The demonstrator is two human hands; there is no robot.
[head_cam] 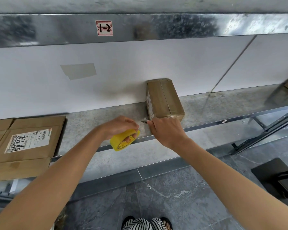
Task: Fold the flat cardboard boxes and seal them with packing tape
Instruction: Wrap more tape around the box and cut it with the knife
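- The stretch of tape between the yellow tape roll [124, 140] and the small cardboard box [164, 100] is short and nearly invisible here; if the cut is made with the strip slack, the loose end could curl back and stick to itself or to the roll
- The box stands on the shelf [93, 117] close to its near edge, and a hard tug toward the person could drag it off the lip or peel the seal from the near corner, where clear tape already shows wrinkled
- A thin dark point [144, 122] shows between the two hands, probably a blade or scissor tip; what it is cannot be told for sure, and being so close to the fingers of the other hand it could nick them
- The left hand [119, 126] is curled shut over the tape roll, with fingers passing through its core, holding it just above the shelf's near edge
- The right hand [165, 130] is closed, its fingertips pinched at the box's near lower corner, apparently around the thin tool; how firmly it grips cannot be told
- The box is folded, with tape along its top seam, and sits against the white back panel [123, 67]; a stack of flat cardboard boxes [28, 138] waits at the far left of the shelf, so more folding appears to remain
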